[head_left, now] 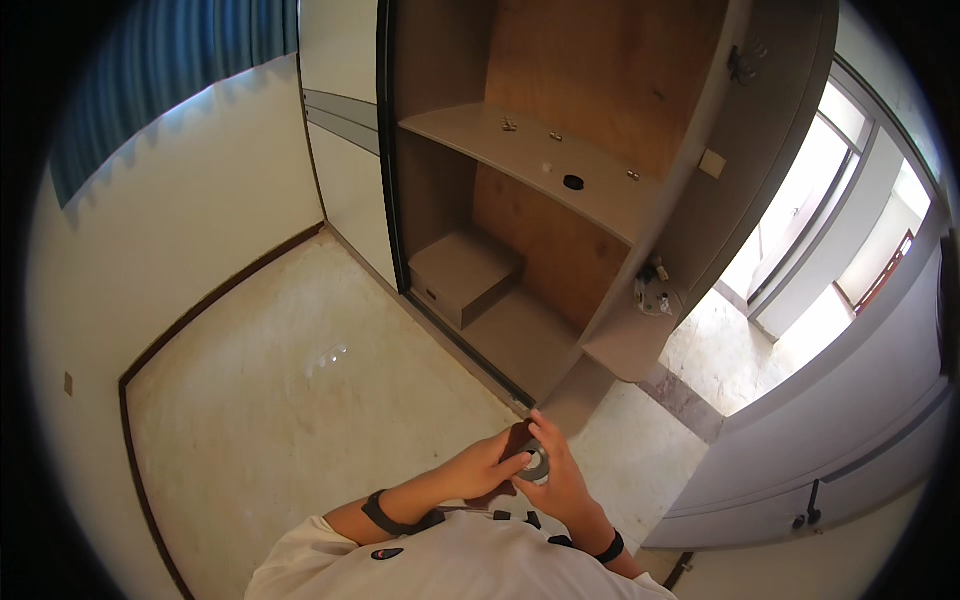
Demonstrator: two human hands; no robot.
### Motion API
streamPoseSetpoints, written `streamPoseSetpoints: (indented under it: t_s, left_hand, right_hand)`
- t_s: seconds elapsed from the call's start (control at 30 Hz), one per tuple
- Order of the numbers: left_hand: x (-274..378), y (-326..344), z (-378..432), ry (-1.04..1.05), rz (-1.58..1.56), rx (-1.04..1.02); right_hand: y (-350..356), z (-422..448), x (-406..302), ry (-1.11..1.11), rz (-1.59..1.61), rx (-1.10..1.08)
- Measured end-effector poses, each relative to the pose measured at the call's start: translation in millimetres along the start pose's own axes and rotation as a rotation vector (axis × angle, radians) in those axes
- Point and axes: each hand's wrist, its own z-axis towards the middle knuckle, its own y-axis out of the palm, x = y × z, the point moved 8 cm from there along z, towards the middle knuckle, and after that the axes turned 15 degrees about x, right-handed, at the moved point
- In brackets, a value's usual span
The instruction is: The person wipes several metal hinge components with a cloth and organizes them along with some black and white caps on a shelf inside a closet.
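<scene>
Close to my chest, my right hand (pixel 561 476) grips a small round grey object (pixel 541 474) with a pale centre, perhaps a roll of tape or a metal cup. A dark brown cloth (pixel 489 498) is bunched in my left hand (pixel 478 466), behind the round object. My left thumb rests on the object's front. The fingers of my right hand curl around its outer side and point up. Part of the cloth shows above and below my left hand; the rest is hidden.
Ahead stands a wardrobe with a shelf (pixel 480 135) carrying a black disc (pixel 574 182) and several small metal pieces (pixel 508 124). A drawer box (pixel 465 274) sits below. Small items (pixel 652 296) lie on the rounded corner shelf (pixel 626 352). A door (pixel 765 495) stands at right.
</scene>
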Motion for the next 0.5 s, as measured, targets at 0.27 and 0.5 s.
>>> streamPoseSetpoints:
  t_s: [0.27, 0.5]
  left_hand:
    - [19.6, -113.5, 14.6, 0.106, 0.191, -0.089]
    - [2.7, -199.7, 30.2, 0.277, -0.218, 0.284]
  right_hand:
    - [86.3, 81.3, -26.4, -0.001, 0.093, -0.226]
    - [168.6, 127.7, -17.6, -0.012, -0.032, -0.071]
